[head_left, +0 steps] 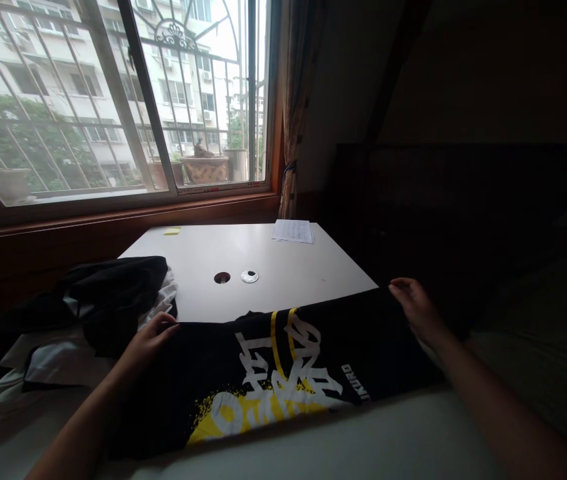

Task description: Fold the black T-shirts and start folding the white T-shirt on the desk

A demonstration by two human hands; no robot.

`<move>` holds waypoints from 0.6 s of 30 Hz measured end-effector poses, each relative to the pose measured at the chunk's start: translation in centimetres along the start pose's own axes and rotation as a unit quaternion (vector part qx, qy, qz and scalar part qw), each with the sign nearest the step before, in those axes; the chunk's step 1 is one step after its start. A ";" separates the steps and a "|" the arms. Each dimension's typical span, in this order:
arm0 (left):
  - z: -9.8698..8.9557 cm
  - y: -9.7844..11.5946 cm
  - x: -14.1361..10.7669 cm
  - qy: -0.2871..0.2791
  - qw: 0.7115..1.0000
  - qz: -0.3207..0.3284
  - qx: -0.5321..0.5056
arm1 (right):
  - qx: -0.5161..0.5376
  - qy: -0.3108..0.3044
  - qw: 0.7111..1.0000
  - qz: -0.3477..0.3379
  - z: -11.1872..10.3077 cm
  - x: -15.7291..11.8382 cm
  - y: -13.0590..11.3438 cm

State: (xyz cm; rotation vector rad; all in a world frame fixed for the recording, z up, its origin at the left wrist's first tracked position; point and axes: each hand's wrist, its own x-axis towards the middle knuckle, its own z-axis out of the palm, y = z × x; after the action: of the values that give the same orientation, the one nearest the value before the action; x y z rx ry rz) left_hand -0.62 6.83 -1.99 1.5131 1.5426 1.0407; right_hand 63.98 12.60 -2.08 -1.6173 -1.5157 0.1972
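A black T-shirt (313, 360) with white lettering and a yellow print is stretched in a long folded strip between my two hands, over the near part of the white table. My left hand (156, 333) pinches its upper left corner. At the other end, my right hand (413, 303) grips the upper right corner, fingers pressed together. The shirt's far edge runs slightly uphill to the right. Its near edge lies close above the tabletop; whether it touches is hard to tell.
Left of the shirt lies a heap of black and white clothes (113, 287). On the white table (203, 247) are a round hole (222, 277), a silver round cap (250, 275), papers (293, 231) and a yellow note (172, 231). Behind stand a barred window (203, 100) and a curtain (293, 100).
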 end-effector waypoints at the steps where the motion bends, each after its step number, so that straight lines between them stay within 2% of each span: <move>1: -0.1 0.0 -0.1 0.002 1.000 0.001 -0.011 | 0.027 0.025 0.999 0.013 -0.4 0.1 0.0; 3: -0.3 0.0 -0.2 0.008 0.999 0.007 -0.031 | 0.067 0.065 0.995 0.032 -0.9 0.5 0.1; 5: -0.2 0.0 0.0 0.015 1.000 0.008 -0.017 | 0.055 0.063 0.996 0.032 -1.0 1.0 0.5; 9: 0.5 -0.2 0.9 0.035 0.994 0.006 0.102 | -0.039 -0.021 0.999 0.027 0.8 1.5 1.7; 12: 0.9 -0.5 1.5 0.052 0.985 0.022 0.162 | -0.151 -0.087 0.984 0.030 2.7 1.5 2.4; 18: 0.8 -1.5 1.8 0.059 0.981 0.039 0.179 | -0.193 -0.099 0.976 0.026 4.3 1.7 3.2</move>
State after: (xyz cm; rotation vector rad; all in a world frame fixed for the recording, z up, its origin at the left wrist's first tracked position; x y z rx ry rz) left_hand -0.63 8.73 -3.57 1.7928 1.8423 0.9443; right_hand 63.95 16.58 -6.06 -1.9940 -1.7443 0.0985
